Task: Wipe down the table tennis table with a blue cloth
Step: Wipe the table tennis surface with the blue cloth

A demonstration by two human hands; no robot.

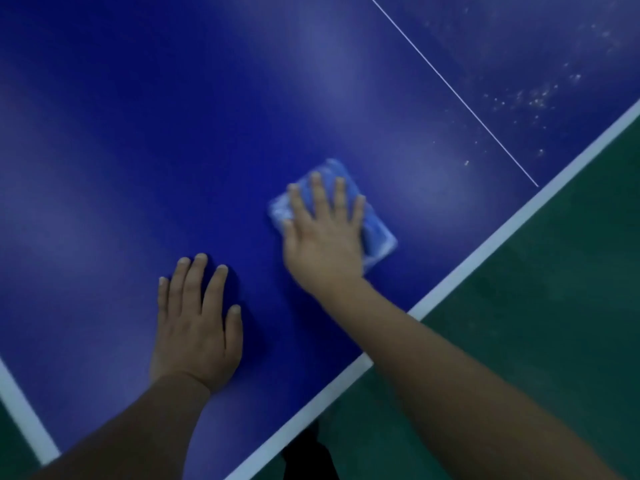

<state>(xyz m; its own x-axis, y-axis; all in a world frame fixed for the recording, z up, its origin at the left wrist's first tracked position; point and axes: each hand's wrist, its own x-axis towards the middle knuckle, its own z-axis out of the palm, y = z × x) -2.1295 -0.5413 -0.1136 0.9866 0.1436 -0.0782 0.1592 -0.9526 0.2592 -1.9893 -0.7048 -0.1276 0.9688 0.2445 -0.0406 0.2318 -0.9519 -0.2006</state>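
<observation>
Head view, single frame.

Item: desk (138, 133), a table tennis table with a deep blue top, a white border stripe along the near edge and a thin white centre line (450, 88) running diagonally toward that edge. It is filling most of the view because the person is leaning over it.

Item: blue cloth (377, 233), folded into a compact pad, lying flat on the desk just inside the near edge and left of the centre line. Folding is giving it a firm, even face for wiping.

Item: right hand (325, 233), lying palm-down on the cloth, fingers straight and spread. The grip is released, not clenched; the hand is pressing the pad flat, which is likely spreading pressure across the whole cloth. Its outline is slightly blurred.

Item: left hand (195, 327), resting palm-down on the bare desk beside the right hand and apart from the cloth. Its grip is also released, holding nothing. It appears to be bracing the body during the reach.

Item: pale specks (533, 98), scattered on the desk beyond the centre line. That section is probably awaiting wiping.

Item: green floor (554, 306), showing past the desk edge.
</observation>
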